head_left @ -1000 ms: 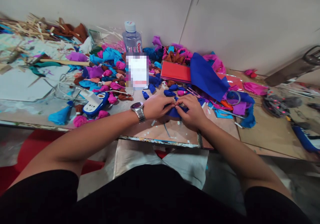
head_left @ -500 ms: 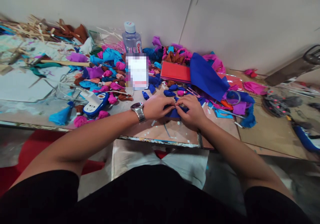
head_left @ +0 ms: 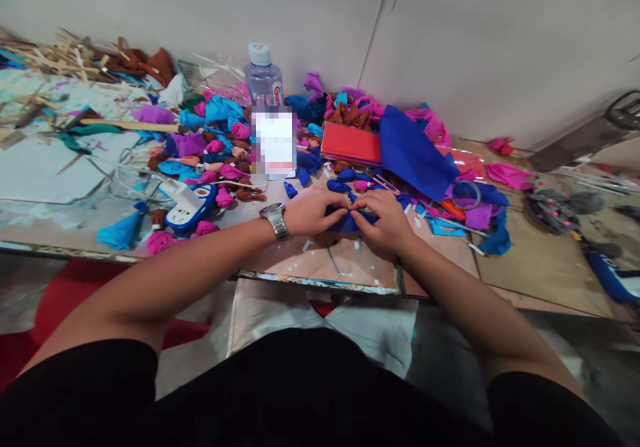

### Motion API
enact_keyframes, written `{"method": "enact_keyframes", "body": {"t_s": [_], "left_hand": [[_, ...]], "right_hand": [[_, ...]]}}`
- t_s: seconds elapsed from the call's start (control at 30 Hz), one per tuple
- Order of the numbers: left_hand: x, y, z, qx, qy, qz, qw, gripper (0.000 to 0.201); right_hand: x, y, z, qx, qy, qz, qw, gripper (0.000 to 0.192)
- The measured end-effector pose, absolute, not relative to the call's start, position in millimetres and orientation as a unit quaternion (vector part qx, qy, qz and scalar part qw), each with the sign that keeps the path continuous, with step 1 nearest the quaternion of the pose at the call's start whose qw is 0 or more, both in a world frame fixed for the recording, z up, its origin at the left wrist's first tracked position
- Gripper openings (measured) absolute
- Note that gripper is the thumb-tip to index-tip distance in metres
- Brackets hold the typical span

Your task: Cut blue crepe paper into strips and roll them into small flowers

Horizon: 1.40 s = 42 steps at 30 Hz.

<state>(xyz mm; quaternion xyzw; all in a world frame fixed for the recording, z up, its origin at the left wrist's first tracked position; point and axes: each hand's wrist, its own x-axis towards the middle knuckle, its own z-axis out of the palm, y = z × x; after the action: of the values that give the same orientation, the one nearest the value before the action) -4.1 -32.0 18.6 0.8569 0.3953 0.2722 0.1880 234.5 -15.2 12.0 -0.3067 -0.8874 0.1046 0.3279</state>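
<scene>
Close together above the table's near part, my left hand (head_left: 314,211) and my right hand (head_left: 384,222) both pinch a piece of dark blue crepe paper (head_left: 345,223). Thumbs and forefingers nearly meet on its upper edge, and part of the paper is hidden by the fingers. Just beyond the hands lie several small twisted blue paper pieces (head_left: 339,186) and a pink one (head_left: 362,186). A larger blue crepe sheet (head_left: 413,150) rests behind my right hand, partly over a red packet (head_left: 351,143).
Behind stands a plastic bottle (head_left: 264,82) by a blurred white card (head_left: 276,142). Crumpled coloured paper covers the table's middle. On the left are a blue-white power socket (head_left: 193,210), green-handled pliers (head_left: 73,142) and wooden sticks (head_left: 65,60). A tape roll (head_left: 466,195) lies to the right.
The fingertips have drawn slightly apart along the blue paper's edge. Both hands otherwise stay in place, still pinching it.
</scene>
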Motion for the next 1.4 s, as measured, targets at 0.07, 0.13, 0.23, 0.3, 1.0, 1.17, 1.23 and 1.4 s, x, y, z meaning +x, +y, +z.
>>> {"method": "enact_keyframes", "body": {"t_s": [0.07,0.13,0.23,0.3,1.0,1.17,1.23,1.4], "left_hand": [[-4,-33,20,0.855,0.395,0.272,0.197,0.027],[-4,-33,22,0.852,0.394,0.276,0.208,0.026],[-5,-32,24,0.848,0.393,0.279,0.22,0.024],[-5,-31,23,0.848,0.391,0.278,0.226,0.024],[-9,-23,17,0.833,0.382,0.262,0.302,0.033],[-9,-21,16,0.835,0.387,0.251,0.301,0.035],[-9,-21,15,0.831,0.384,0.248,0.316,0.035],[-9,-20,14,0.818,0.369,0.247,0.365,0.034]], "right_hand": [[234,-15,12,-0.313,-0.886,0.104,0.324,0.006],[234,-16,12,-0.319,-0.884,0.105,0.325,0.005],[234,-16,13,-0.316,-0.883,0.106,0.329,0.003],[234,-16,13,-0.305,-0.887,0.108,0.33,0.003],[235,-13,11,-0.308,-0.884,0.107,0.334,0.018],[235,-13,10,-0.299,-0.886,0.107,0.338,0.015],[234,-14,9,-0.293,-0.887,0.102,0.341,0.012],[234,-13,8,-0.273,-0.886,0.096,0.362,0.01]]}}
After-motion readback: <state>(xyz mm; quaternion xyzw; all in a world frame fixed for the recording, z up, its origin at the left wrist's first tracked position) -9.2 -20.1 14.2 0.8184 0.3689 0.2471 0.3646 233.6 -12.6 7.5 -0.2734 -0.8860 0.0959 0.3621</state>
